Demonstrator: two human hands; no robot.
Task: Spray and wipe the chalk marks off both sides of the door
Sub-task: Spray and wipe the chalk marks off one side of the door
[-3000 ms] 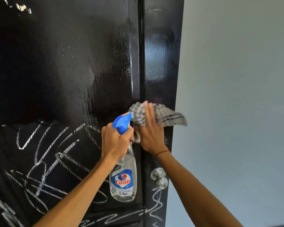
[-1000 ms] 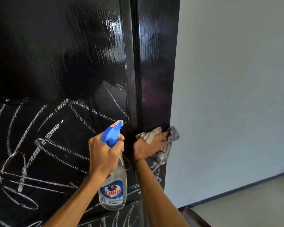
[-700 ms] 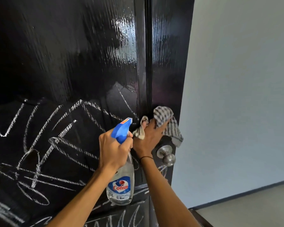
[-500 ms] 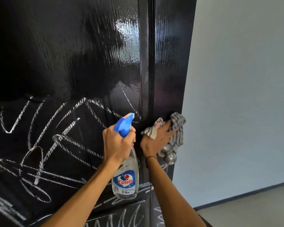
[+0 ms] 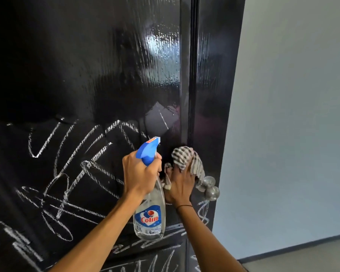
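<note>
A glossy black door (image 5: 106, 65) fills the left and middle of the view; its upper part is wet and free of chalk. White chalk scribbles (image 5: 71, 173) cover the lower panel. My left hand (image 5: 139, 173) grips a clear Colin spray bottle (image 5: 149, 216) with a blue trigger head, nozzle toward the door. My right hand (image 5: 180, 183) presses a checked cloth (image 5: 186, 158) against the door's right stile, just above and left of the silver knob (image 5: 209, 188).
A pale wall (image 5: 292, 114) stands right of the door's edge, with a dark skirting line and light floor (image 5: 302, 258) at the bottom right. More chalk marks (image 5: 203, 213) run below the knob and along the door's bottom rail.
My right hand has slid the cloth leftward from beside the knob to the stile's inner edge. The left hand and bottle stayed almost still.
</note>
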